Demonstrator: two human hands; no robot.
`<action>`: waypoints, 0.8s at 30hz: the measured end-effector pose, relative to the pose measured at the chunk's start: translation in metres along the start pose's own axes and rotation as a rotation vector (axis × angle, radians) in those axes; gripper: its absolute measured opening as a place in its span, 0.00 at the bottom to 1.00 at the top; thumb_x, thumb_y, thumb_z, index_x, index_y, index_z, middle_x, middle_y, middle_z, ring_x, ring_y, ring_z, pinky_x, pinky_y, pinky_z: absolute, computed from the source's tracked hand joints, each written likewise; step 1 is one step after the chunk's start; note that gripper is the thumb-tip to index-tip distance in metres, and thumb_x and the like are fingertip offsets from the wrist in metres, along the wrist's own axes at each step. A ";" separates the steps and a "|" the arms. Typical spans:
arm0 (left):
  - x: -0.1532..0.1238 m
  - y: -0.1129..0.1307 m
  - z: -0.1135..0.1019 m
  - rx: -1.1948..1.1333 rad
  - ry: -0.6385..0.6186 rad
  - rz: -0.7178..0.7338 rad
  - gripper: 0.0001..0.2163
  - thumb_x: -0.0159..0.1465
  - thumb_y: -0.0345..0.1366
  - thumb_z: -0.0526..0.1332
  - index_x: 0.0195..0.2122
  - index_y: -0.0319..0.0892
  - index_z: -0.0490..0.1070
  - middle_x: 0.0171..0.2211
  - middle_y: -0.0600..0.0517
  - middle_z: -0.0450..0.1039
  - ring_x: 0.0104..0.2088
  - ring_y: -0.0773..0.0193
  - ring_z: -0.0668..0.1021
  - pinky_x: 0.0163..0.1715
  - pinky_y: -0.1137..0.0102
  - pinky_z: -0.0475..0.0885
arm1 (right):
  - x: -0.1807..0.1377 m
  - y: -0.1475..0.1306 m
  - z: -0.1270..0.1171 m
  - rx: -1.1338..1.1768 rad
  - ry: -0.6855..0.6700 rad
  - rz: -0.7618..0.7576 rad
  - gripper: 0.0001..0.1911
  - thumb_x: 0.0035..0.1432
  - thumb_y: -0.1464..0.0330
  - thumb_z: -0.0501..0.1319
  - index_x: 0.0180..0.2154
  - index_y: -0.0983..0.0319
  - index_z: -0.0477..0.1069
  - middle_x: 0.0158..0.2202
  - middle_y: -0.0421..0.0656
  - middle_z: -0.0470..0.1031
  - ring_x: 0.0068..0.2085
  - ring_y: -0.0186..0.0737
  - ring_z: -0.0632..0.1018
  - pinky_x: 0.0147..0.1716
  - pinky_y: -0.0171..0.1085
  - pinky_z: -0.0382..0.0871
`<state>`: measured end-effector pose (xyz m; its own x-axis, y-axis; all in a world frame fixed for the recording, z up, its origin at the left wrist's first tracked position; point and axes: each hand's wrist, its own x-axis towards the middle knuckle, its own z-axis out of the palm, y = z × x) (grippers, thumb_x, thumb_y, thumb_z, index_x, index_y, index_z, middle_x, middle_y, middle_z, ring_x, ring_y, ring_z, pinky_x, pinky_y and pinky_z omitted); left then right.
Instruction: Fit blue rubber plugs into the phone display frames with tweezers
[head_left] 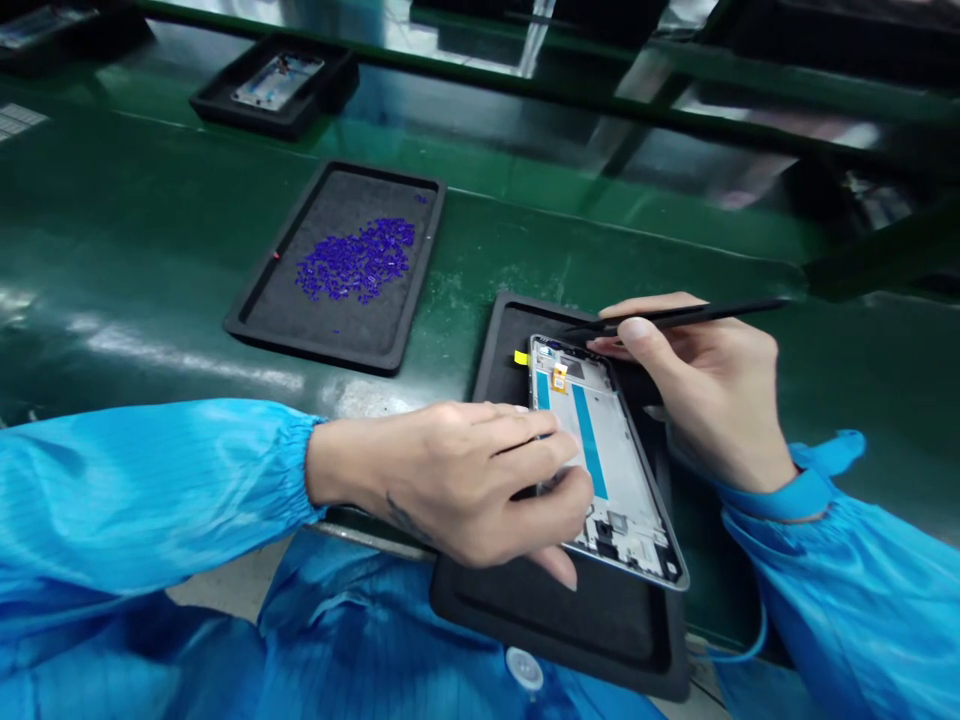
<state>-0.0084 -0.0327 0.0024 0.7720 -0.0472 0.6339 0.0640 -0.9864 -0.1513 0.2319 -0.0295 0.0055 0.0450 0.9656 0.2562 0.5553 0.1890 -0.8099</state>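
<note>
A silver phone frame [630, 470] with blue strips and a yellow tab lies tilted over a black foam tray [517, 625]. My left hand [480, 475] is closed on the frame's left side, its curled fingers over the face. Its grip partly hides that edge. Between the thumb and fingers of my right hand [720, 390] are black tweezers [705, 314]. Their tips are at the frame's upper end; whether they pinch anything there is too small to tell.
Left of the frame, another black tray [337, 345] holds many tiny purple-blue pieces [360, 260]. Farther back, a third tray [281, 122] carries another phone frame [277, 82]. All rest on a green bench [135, 240], with a raised ledge behind. A blue wrist strap [787, 497] encircles my right wrist.
</note>
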 end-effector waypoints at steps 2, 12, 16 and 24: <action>-0.001 0.000 0.000 0.008 -0.004 0.004 0.26 0.71 0.54 0.50 0.41 0.37 0.77 0.39 0.45 0.81 0.41 0.59 0.83 0.44 0.71 0.80 | 0.000 -0.001 -0.001 0.067 -0.022 0.045 0.09 0.62 0.58 0.65 0.39 0.55 0.78 0.38 0.41 0.79 0.38 0.45 0.82 0.40 0.42 0.77; -0.003 0.001 0.002 0.047 -0.006 0.025 0.28 0.70 0.57 0.47 0.43 0.38 0.77 0.40 0.45 0.81 0.41 0.59 0.82 0.41 0.71 0.80 | 0.000 -0.004 -0.001 0.001 -0.070 0.038 0.10 0.63 0.58 0.64 0.39 0.56 0.79 0.38 0.42 0.80 0.39 0.43 0.82 0.39 0.40 0.76; -0.002 0.000 0.000 0.039 0.006 0.022 0.27 0.70 0.56 0.49 0.42 0.37 0.77 0.40 0.45 0.81 0.41 0.59 0.83 0.40 0.70 0.80 | 0.000 -0.003 -0.001 -0.082 -0.066 -0.019 0.12 0.64 0.57 0.63 0.37 0.58 0.79 0.41 0.42 0.80 0.39 0.41 0.81 0.39 0.38 0.75; 0.001 0.000 -0.001 0.035 0.031 0.025 0.25 0.70 0.54 0.52 0.41 0.35 0.77 0.38 0.45 0.82 0.40 0.59 0.83 0.44 0.69 0.80 | 0.001 -0.002 -0.001 -0.123 -0.065 -0.112 0.10 0.66 0.62 0.62 0.38 0.60 0.79 0.41 0.42 0.80 0.36 0.35 0.80 0.35 0.32 0.74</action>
<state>-0.0084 -0.0326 0.0037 0.7537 -0.0769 0.6527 0.0674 -0.9788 -0.1932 0.2314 -0.0294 0.0079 -0.0741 0.9500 0.3034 0.6513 0.2765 -0.7066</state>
